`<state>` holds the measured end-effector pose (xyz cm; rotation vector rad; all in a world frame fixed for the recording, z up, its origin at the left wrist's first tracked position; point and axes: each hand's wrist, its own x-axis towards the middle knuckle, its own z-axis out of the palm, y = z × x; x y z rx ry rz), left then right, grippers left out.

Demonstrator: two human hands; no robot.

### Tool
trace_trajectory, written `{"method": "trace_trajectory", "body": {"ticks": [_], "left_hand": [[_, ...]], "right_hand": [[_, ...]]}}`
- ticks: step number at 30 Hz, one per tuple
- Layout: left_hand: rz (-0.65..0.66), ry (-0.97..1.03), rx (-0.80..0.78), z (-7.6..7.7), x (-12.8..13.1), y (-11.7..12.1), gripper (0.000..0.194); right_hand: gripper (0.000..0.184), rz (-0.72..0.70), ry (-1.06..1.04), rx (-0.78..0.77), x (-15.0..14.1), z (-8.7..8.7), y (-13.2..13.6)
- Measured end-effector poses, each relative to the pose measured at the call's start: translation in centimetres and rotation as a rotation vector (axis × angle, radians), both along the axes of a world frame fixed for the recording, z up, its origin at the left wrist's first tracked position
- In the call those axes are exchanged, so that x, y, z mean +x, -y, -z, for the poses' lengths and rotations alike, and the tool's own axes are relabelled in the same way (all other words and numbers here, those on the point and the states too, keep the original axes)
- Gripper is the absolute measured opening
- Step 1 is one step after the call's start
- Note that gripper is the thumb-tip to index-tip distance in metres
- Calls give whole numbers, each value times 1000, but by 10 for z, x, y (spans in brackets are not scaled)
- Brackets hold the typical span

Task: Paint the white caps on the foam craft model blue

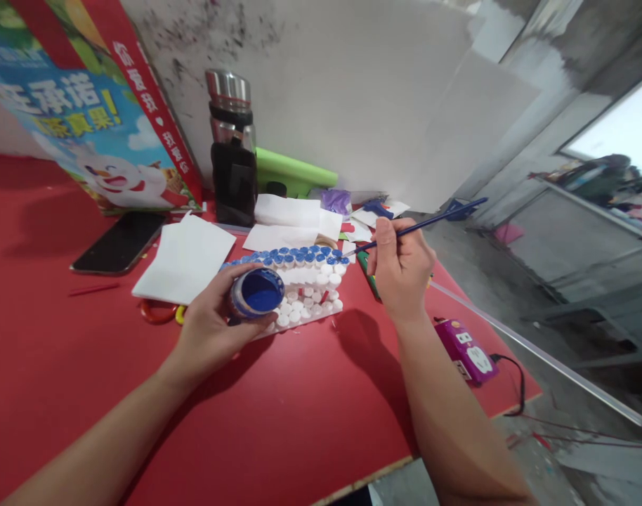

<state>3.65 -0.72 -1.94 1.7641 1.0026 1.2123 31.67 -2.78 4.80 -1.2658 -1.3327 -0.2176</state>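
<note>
My left hand [215,309] is wrapped round a small jar of blue paint [258,291], its open mouth tilted toward me. A dark blue paintbrush [437,218] is pinched in my right hand [402,270]. Its tip meets the right end of the blue-topped round pieces [300,257], which look like bottle caps set in rows. In front of them stand white caps [300,309] on a pale base, with small red bits among them. The jar and my left fingers hide the left part of these rows.
On the red table [279,429] stand a dark flask [233,154] and a colourful box [105,112]. Left lie a phone [119,242] and white paper [187,256]. A purple power socket [466,353] with a cable sits near the right edge. Behind are papers [286,214] and a green roll [294,172].
</note>
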Motion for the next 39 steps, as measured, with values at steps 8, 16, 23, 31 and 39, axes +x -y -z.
{"method": "trace_trajectory", "body": {"ticks": [8, 16, 23, 31, 39], "left_hand": [[-4, -3, -27, -2, 1, 1, 67], [-3, -3, -26, -2, 0, 2, 68], [-7, -9, -20, -1, 0, 1, 68], [-11, -16, -22, 0, -1, 1, 69], [-30, -11, 2, 4, 0, 0, 69]], "right_hand": [[39, 7, -22, -35, -2, -1, 1], [43, -3, -35, -42, -4, -1, 2], [42, -35, -81, -11, -4, 3, -1], [36, -207, -254, -60, -6, -8, -8], [40, -231, -131, -41, 12, -57, -33]]}}
